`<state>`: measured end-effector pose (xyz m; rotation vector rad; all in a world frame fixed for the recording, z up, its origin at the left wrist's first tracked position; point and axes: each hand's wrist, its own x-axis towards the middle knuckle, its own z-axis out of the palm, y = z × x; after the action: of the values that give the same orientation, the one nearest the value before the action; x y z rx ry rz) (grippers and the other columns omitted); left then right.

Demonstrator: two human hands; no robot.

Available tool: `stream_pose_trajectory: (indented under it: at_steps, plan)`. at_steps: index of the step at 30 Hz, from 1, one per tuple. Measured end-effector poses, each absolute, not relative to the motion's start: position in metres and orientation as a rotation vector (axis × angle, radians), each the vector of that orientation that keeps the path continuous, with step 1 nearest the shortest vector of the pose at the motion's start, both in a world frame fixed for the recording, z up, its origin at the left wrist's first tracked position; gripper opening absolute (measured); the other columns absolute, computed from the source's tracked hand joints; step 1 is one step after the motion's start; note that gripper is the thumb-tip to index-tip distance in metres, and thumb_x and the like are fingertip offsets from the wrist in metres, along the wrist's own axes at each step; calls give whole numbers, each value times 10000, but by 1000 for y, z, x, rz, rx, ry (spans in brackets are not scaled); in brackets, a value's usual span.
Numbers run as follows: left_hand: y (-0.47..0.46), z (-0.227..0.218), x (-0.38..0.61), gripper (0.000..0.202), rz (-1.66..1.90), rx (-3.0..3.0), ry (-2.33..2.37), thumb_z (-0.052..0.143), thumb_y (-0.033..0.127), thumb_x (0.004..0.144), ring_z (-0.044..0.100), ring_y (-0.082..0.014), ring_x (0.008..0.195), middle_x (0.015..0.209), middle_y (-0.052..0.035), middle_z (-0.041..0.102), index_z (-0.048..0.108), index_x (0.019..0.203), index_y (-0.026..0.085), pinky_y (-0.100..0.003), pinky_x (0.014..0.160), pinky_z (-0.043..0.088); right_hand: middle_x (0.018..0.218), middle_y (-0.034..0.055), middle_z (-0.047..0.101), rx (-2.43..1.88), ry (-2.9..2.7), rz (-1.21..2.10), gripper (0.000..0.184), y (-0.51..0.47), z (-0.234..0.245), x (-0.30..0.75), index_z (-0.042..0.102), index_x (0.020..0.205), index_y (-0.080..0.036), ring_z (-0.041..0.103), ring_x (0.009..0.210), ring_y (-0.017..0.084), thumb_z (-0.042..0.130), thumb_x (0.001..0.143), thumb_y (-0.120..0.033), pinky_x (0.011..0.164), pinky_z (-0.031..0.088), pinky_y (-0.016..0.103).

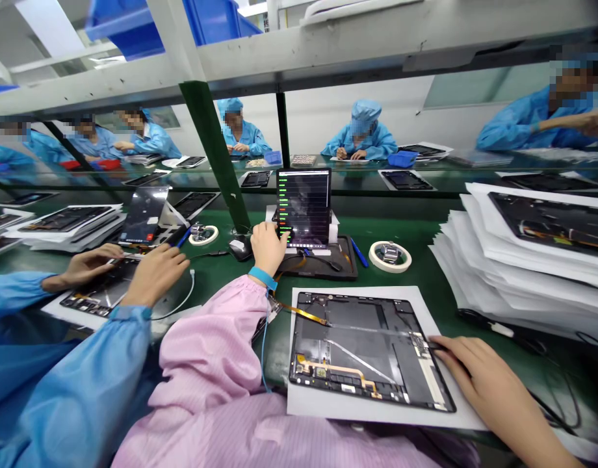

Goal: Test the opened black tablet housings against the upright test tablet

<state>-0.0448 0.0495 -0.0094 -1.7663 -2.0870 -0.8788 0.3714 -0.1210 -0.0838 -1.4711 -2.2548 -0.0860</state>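
My left hand [268, 250] is at the left edge of an upright tablet screen [305, 207], its thumb over the front and its other fingers bent at the side, tips partly hidden. Rows of green and red text show on that dark screen. My right hand [479, 370] pinches a dark cable plug [433, 346] at the right edge of an opened tablet housing [362, 344]. Inside this housing, circuit boards and ribbon cables are exposed. It lies on white paper [401, 416], and an orange flex cable [306, 315] runs from its upper left toward the screen stand.
A tall stack of paper and tablet housings [513, 260] stands at right. Tape rolls [389, 256], a blue pen [359, 252] and a mouse [240, 247] lie near the screen. At left, a co-worker's hands [155, 273] work on another housing. A green post [216, 156] rises behind.
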Motion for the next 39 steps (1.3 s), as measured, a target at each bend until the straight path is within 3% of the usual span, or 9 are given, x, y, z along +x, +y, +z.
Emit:
stream_pose_trajectory:
  at_steps: [3,6,10,18,26,34,37,39]
  plan:
    - [45,-9,-32,378,-832,-1802,-1998,519,392,891,462,-310,1179,1259,-168,546,571,1171,143,-404,920,416,929,58,654,-1469,-2256,-88,396,-121,-84,371,639,1058,-194,585,877,218,402,955,-494,803,451,362]
    - [47,-15,-25,500,-740,-1856,-1936,485,380,907,318,-354,1346,1487,-209,325,464,1348,147,-466,1013,354,933,57,653,-1473,-2257,-91,396,-121,-84,371,637,1063,-196,585,882,220,401,956,-495,806,449,365]
    - [53,-20,-25,511,-722,-1898,-1900,444,347,921,221,-362,1411,1545,-215,208,427,1393,153,-501,1071,284,936,61,654,-1467,-2253,-97,409,-121,-85,372,641,1061,-195,582,889,225,394,956,-503,811,447,370]
    - [38,-10,-12,457,-718,-2197,-1656,373,205,896,329,-271,1363,1460,-101,435,478,1335,131,-420,1068,332,914,58,658,-1450,-2251,-112,387,-120,-83,370,642,1050,-195,589,869,219,405,957,-487,797,456,363]
    - [53,-3,11,508,-678,-2205,-1649,415,177,844,276,-309,1389,1502,-153,355,436,1334,45,-455,1092,292,901,73,652,-1473,-2239,-103,406,-123,-78,365,648,1035,-185,587,860,223,384,963,-484,779,469,366]
    - [50,9,15,497,-670,-2144,-1722,432,193,870,259,-314,1397,1499,-178,348,414,1342,37,-467,1102,275,887,69,637,-1424,-2244,-172,358,-125,-76,363,637,1049,-174,573,847,211,398,975,-430,765,458,344]
    - [7,20,44,419,-671,-2188,-1693,484,269,890,365,-324,1317,1428,-179,440,487,1263,77,-451,1024,366,818,57,614,-1367,-2270,-307,354,-128,-74,362,596,1188,-155,549,780,197,424,975,-379,727,435,341]
    - [-23,21,69,261,-591,-2411,-1515,501,309,899,514,-271,1112,1191,-134,610,595,1066,132,-384,889,446,773,47,597,-1316,-2298,-410,351,-131,-69,360,573,1246,-164,530,739,191,444,970,-340,704,413,342]
